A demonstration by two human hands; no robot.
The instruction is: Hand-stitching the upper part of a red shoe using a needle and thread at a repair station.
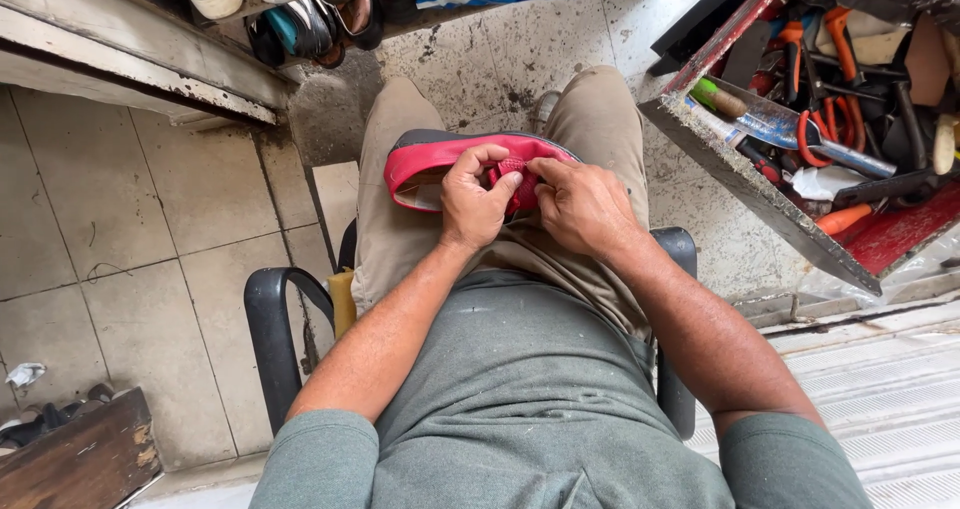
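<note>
A red shoe [430, 161] with a dark sole edge lies across my lap, on my beige trousers. My left hand [474, 201] grips the shoe's upper near its middle, fingers curled over the red material. My right hand [582, 207] pinches the same spot from the right, thumb and fingers closed on the red fabric. The two hands touch each other over the shoe. Part of the shoe is hidden under my fingers.
An open red toolbox [760, 199] full of pliers, cutters and other hand tools stands at my right. Several shoes [310, 19] sit under a shelf ahead. A black chair arm [265, 314] curves at my left. A wooden block [75, 459] lies on the tiled floor, lower left.
</note>
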